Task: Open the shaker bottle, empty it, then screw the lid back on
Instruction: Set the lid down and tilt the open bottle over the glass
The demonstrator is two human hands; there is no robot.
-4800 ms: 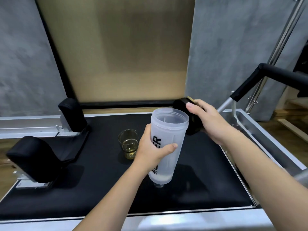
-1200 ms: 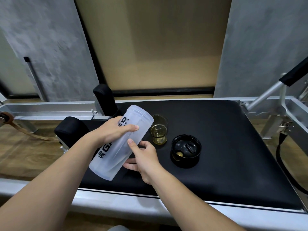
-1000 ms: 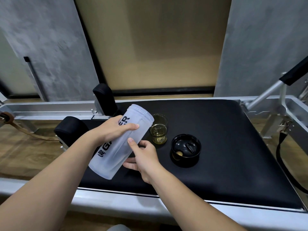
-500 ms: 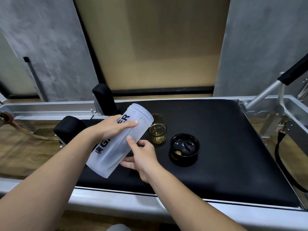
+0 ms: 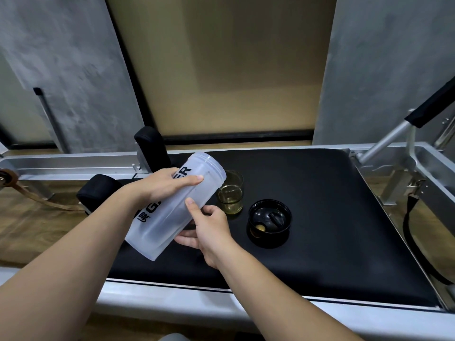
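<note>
The frosted shaker bottle (image 5: 170,212) with black lettering is lidless and tilted, its open mouth pointing up and right, right over a small glass (image 5: 231,193) holding yellowish liquid. My left hand (image 5: 163,184) grips the bottle's upper side. My right hand (image 5: 208,225) holds it from below, thumb on its wall. The black lid (image 5: 269,221) lies upside down on the black pad (image 5: 320,205), to the right of the glass.
Two black shoulder rests (image 5: 151,150) stand at the pad's left end. A silver metal frame (image 5: 184,301) runs around the pad, with a padded bar (image 5: 428,104) rising at the right. A black strap (image 5: 408,232) hangs at the right edge.
The lid has left my right hand and now lies on the pad. The bottle has tipped toward the glass, its base rising slightly over the last second; my right hand now supports it.
</note>
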